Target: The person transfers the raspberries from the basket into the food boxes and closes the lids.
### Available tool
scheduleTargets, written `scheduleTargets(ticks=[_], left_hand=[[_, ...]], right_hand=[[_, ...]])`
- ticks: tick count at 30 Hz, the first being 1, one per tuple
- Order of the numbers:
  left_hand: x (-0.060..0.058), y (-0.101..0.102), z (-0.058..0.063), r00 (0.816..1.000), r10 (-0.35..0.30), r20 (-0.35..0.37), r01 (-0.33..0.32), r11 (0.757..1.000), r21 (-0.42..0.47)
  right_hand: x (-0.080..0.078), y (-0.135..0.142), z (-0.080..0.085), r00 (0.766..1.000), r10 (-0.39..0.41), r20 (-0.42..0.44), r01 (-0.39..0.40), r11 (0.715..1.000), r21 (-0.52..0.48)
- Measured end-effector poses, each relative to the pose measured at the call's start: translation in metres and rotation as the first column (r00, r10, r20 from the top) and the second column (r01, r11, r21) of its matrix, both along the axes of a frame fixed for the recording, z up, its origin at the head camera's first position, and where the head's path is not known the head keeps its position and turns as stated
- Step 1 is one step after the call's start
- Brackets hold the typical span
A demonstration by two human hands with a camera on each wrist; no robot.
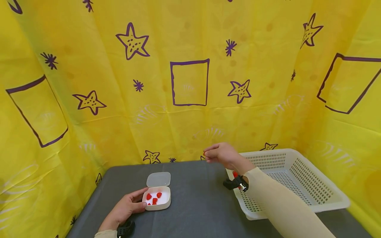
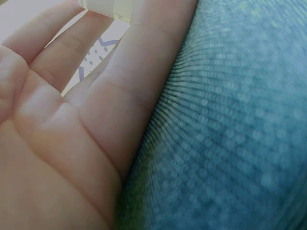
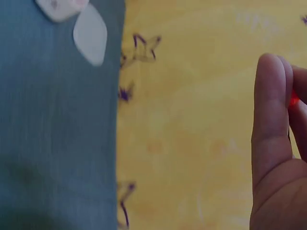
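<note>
Evidently, red piece (image 3: 294, 99) between fingertips (image 3: 271, 72) of right hand (image 1: 222, 155), grip narrow (box (image 1: 162, 207) in left hand (image 1: 128, 206))

Left hand (image 2: 53, 129), palm toward the lens, fills left and centre. Fingers run up to the top edge, tips out of frame. Pale, whitish-yellow container (image 2: 108, 6) between them up there, touching; only a cut-off part shows. Right side: blue-grey counter (image 2: 235, 124), finely ribbed, blurred in places, bordering the nearest digit. Through the finger gap, pale backdrop with purple marks (image 2: 99, 52), outline and dots.
</note>
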State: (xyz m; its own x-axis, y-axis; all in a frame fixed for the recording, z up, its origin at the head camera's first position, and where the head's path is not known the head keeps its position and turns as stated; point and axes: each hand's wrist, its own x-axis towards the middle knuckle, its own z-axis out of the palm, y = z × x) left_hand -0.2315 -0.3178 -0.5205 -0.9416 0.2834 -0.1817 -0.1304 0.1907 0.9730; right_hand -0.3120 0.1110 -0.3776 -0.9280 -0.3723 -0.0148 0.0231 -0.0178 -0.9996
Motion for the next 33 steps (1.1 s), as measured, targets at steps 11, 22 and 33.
scheduleTargets(ticks=[11, 22, 33], left_hand=[[0.002, 0.000, 0.002, 1.000, 0.012, 0.000, -0.012, 1.000, -0.016], [0.001, -0.001, 0.001, 1.000, -0.006, -0.019, 0.006, 1.000, -0.010], [0.001, 0.000, 0.000, 0.999, -0.029, -0.032, 0.030, 1.000, 0.006]], right_hand=[[0.013, -0.088, -0.015, 0.998, 0.042, 0.040, -0.042, 0.999, -0.002], [0.044, -0.163, -0.065, 0.998, 0.039, 0.048, -0.045, 0.990, 0.131], [0.066, -0.185, -0.103, 0.997, 0.031, 0.066, -0.041, 0.987, 0.154]])
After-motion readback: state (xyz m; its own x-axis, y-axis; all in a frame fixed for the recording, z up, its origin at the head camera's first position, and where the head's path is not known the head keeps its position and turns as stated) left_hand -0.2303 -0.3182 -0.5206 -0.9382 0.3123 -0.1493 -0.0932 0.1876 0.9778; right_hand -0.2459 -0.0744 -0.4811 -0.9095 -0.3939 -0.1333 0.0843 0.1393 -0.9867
